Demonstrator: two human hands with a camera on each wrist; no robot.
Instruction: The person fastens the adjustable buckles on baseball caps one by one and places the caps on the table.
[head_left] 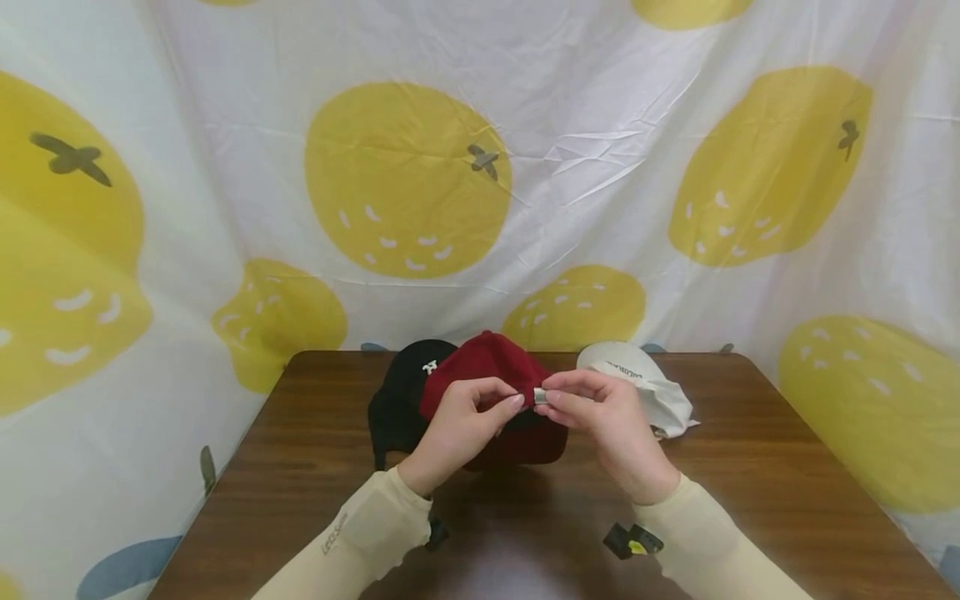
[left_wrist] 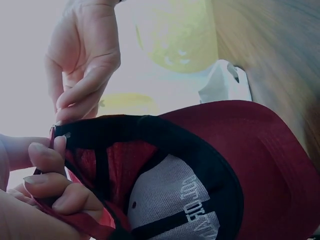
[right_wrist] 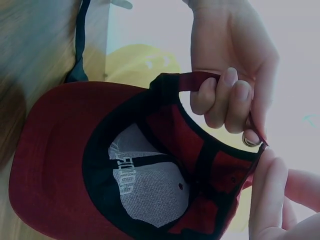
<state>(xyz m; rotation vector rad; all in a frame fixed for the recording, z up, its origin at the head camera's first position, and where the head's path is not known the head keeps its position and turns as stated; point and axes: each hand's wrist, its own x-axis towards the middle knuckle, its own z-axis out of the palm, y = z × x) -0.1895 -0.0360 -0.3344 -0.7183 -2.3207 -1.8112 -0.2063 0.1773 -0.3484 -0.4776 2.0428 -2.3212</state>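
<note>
A dark red baseball cap (head_left: pixel 487 360) hangs between both hands over the table, its brim low and its back opening toward the hands. In the right wrist view, the left hand (head_left: pixel 461 425) curls its fingers round the red strap (right_wrist: pixel 195 81) and pinches its end. The right hand (head_left: pixel 621 425) pinches a small silver buckle (head_left: pixel 540 396) at the cap's other back edge, thumb against fingers. Both sets of fingertips are close together at the buckle. The wrist views show the cap's black sweatband (left_wrist: pixel 187 135) and white mesh lining (right_wrist: pixel 155 195).
A black cap (head_left: pixel 401 396) lies behind and left of the red one. A white cap (head_left: pixel 626 358) with lettering rests at the back right, partly behind the right hand. Both are on the brown wooden table (head_left: pixel 300 500). A lemon-print curtain (head_left: pixel 570 167) hangs behind it.
</note>
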